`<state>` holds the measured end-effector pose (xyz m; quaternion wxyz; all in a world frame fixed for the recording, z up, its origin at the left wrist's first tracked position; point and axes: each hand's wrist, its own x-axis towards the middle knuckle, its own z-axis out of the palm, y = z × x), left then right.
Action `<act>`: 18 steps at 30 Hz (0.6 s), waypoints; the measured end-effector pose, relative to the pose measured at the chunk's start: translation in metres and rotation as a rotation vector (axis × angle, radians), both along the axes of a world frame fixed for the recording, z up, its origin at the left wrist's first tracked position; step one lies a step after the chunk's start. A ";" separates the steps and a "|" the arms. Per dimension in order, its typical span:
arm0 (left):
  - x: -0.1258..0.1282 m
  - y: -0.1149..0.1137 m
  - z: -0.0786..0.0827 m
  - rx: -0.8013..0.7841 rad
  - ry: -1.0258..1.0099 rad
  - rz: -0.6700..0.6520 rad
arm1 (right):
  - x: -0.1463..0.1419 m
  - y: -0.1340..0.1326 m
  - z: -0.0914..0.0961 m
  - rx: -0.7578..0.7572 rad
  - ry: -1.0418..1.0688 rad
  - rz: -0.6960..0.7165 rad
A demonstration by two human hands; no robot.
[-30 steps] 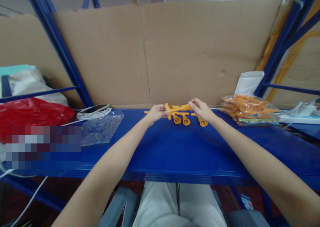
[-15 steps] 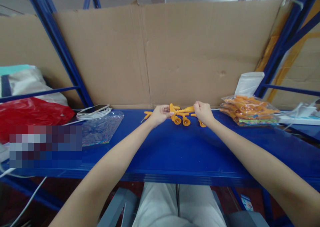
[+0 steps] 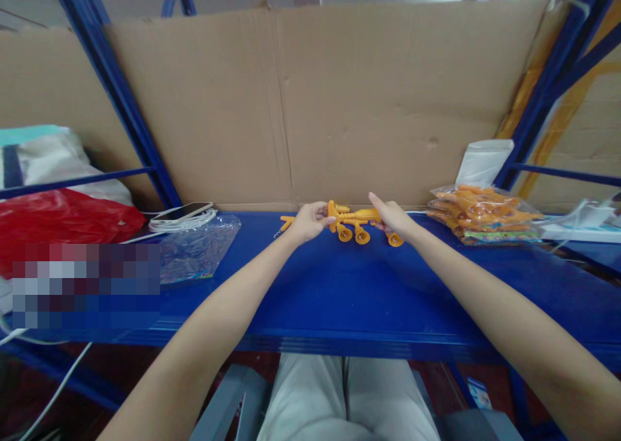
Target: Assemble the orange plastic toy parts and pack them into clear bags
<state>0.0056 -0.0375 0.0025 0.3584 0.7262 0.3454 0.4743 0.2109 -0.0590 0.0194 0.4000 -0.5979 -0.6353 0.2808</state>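
Note:
Several small orange plastic toy parts lie in a cluster at the back of the blue shelf. My left hand pinches the left end of one orange part. My right hand grips the right end of the same cluster, its index finger stretched out above. Orange cup-shaped ends point toward me between the two hands.
A clear bag of orange parts lies at the right, with a white bag behind it. A phone with a white cable and a clear plastic bag sit at the left, beside a red bag. Cardboard backs the shelf.
My right hand has loosened from a fist, and its index finger now points out. The orange parts have stayed in nearly the same spot.

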 end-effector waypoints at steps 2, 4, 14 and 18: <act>-0.004 0.003 0.000 -0.085 -0.017 -0.010 | 0.004 -0.002 0.004 0.092 0.037 0.102; -0.008 0.005 0.000 -0.158 -0.032 -0.013 | 0.009 -0.006 0.008 0.112 0.092 0.239; -0.016 0.006 0.003 -0.247 -0.064 0.009 | 0.018 -0.001 0.007 0.077 0.223 0.420; -0.017 0.004 0.004 -0.245 -0.050 0.022 | 0.018 0.003 0.004 0.086 0.231 0.390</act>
